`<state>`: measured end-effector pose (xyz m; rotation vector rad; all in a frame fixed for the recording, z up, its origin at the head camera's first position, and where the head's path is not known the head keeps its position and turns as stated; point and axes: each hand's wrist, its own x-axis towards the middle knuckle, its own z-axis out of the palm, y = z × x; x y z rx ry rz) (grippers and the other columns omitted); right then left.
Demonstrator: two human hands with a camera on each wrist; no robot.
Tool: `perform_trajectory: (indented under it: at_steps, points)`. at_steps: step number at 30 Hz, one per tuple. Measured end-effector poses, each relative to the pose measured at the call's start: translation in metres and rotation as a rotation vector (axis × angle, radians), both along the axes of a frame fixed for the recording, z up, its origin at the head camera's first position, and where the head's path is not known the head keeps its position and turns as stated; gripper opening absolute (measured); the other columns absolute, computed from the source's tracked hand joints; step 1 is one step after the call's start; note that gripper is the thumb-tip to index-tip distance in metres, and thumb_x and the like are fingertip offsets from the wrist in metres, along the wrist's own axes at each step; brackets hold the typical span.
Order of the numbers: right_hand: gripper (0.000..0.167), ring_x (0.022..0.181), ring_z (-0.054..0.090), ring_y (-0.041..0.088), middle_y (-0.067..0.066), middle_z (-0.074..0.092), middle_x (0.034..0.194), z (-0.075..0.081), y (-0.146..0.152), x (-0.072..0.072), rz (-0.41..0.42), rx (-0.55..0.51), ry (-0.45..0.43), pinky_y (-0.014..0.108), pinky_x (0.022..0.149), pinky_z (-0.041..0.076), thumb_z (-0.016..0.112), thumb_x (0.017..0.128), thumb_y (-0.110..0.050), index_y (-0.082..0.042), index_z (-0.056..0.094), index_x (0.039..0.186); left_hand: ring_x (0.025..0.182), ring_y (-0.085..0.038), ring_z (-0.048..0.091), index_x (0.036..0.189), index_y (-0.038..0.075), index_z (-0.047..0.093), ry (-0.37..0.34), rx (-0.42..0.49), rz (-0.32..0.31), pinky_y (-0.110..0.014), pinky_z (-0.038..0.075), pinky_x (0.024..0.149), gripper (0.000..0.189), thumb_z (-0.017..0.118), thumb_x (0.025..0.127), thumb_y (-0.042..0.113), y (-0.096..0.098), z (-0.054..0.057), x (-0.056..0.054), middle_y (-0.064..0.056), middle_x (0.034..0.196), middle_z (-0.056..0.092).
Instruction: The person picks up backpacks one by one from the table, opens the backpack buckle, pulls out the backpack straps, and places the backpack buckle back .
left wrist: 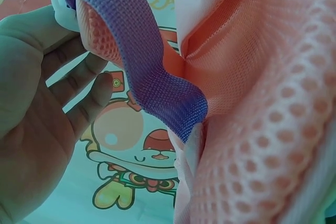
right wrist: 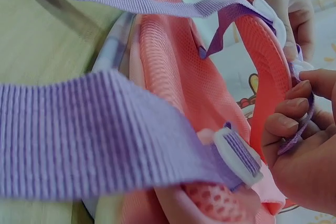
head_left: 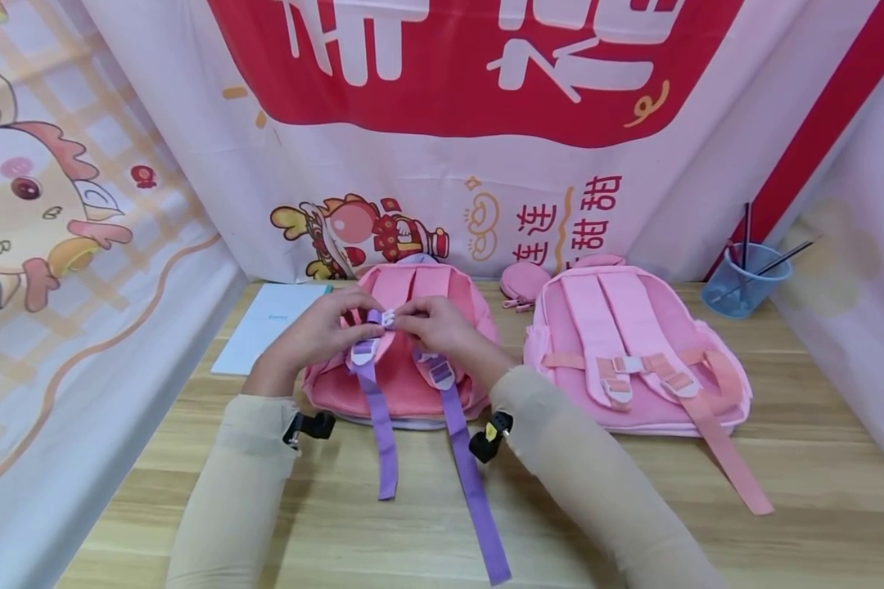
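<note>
Head view: pink backpack with purple straps [head_left: 416,388] set on the bench [head_left: 818,491], straps facing the person, just left of a second pink backpack [head_left: 629,327].
White clip [head_left: 388,319]: small, partly hidden behind fingers, beside the left shoulder strap [right wrist: 270,56]; liable to pop loose, given a hold by fingertips alone.
Purple webbing [right wrist: 290,144]: hanging within the curled fingers; could twist or bunch at the clip through being crumpled there.
Shoulder strap: bent up off the back panel; could spring away on an uneven pull or one-sided release.
Right purple tail [head_left: 482,528]: stretched across the bench, passing close to the right wrist camera [head_left: 479,448] in view; might snag on a low forearm sweep.
Left hand [head_left: 324,327]: reaching in from lower left, thumb and forefinger narrowed on the strap beside the clip, remaining fingers loosely bent and spread.
Right hand [head_left: 445,331]: angled in from lower right, thumb and forefinger pinching the clip, other fingers curled by the webbing.
</note>
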<state>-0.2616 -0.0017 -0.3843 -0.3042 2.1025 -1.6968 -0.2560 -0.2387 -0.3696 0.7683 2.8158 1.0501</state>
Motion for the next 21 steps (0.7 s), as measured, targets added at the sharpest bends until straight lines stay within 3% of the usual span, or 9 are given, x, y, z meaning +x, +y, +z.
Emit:
perform_trajectory:
  at_steps: [4,9,13,21]
  points:
    - [0.022,0.069,0.052,0.020,0.007,0.059,0.084,0.000,0.008,-0.001,-0.028,0.041,0.003,0.031,0.063,0.045,0.067,0.109,-0.027,-0.011,0.075,0.121,0.109,-0.024,0.059,0.124,0.017,0.075,0.002,-0.001,0.002,-0.041,0.053,0.092,0.024,0.080,0.100,0.021,0.000,0.000,0.001,-0.003,0.120,0.072]
    - [0.023,0.070,0.055,0.015,0.000,0.061,0.079,0.001,0.018,-0.004,-0.006,0.134,0.002,0.027,0.064,0.046,0.071,0.106,-0.032,-0.011,0.077,0.111,0.109,-0.024,0.059,0.124,0.017,0.074,0.001,-0.008,0.008,-0.042,0.052,0.093,0.024,0.079,0.100,0.021,0.000,0.001,0.002,-0.002,0.122,0.073]
    - [0.021,0.064,0.052,0.014,-0.001,0.059,0.072,0.001,0.021,-0.005,0.023,0.109,0.019,0.027,0.060,0.045,0.070,0.107,-0.029,-0.009,0.077,0.105,0.108,-0.024,0.059,0.123,0.018,0.074,-0.007,-0.005,0.006,-0.041,0.052,0.092,0.023,0.079,0.101,0.021,0.000,0.001,0.002,-0.002,0.122,0.072]
    - [0.021,0.067,0.056,0.015,0.002,0.063,0.079,0.000,0.020,-0.003,0.019,0.032,-0.028,0.029,0.064,0.048,0.065,0.110,-0.027,-0.012,0.079,0.114,0.107,-0.024,0.059,0.123,0.016,0.074,0.001,0.007,-0.012,-0.042,0.052,0.092,0.022,0.078,0.101,0.020,0.000,-0.001,0.001,-0.002,0.121,0.072]
